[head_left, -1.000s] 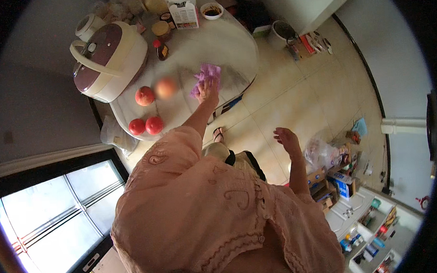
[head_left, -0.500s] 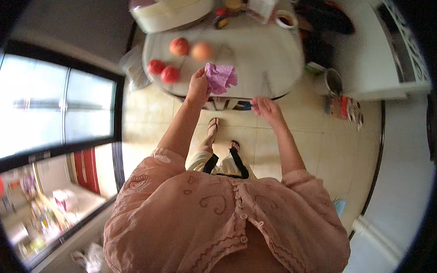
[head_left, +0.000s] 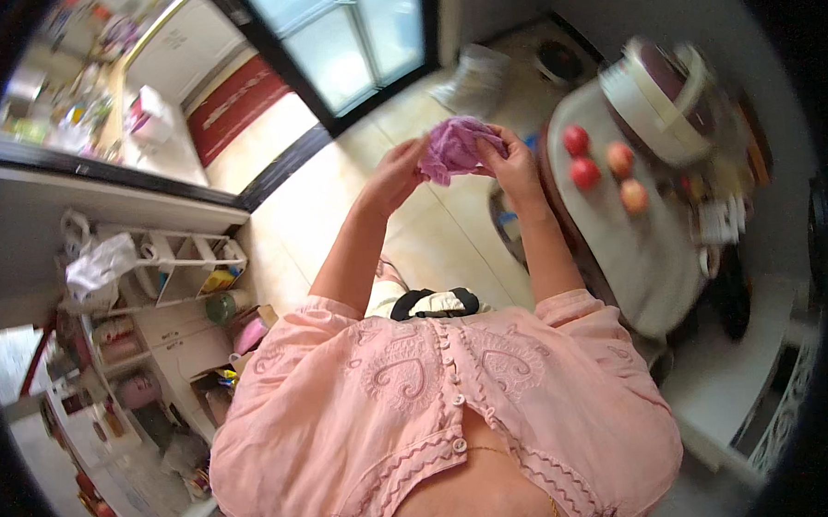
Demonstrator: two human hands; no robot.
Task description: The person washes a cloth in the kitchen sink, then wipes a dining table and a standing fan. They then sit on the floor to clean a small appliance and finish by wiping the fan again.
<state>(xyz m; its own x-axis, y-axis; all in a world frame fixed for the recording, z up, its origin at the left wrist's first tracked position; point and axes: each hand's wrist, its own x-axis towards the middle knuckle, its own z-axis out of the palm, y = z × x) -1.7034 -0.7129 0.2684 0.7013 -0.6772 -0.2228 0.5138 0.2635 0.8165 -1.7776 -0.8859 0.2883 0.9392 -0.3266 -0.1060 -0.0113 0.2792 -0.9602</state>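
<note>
Both hands hold a crumpled purple cloth point(head_left: 455, 148) up in front of the chest, over the tiled floor point(head_left: 431, 230): the left hand point(head_left: 394, 172) and right hand point(head_left: 513, 162) pinch opposite sides, apparently bunching it. Four apples point(head_left: 600, 169) sit on the white table point(head_left: 650, 267) at right.

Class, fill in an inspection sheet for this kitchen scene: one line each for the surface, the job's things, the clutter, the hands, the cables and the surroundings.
Surface: pale round table at the person's right, bare in its near part.
Job's things: crumpled purple cloth, held up over the tiled floor, off the table.
Clutter: four red and orange fruits on the table; white and maroon cooker behind them; small items beyond, blurred.
Hands: left hand and right hand both grip the cloth.
Cables: nothing seen.
Surroundings: glass door, white shelf rack, tiled floor.
</note>
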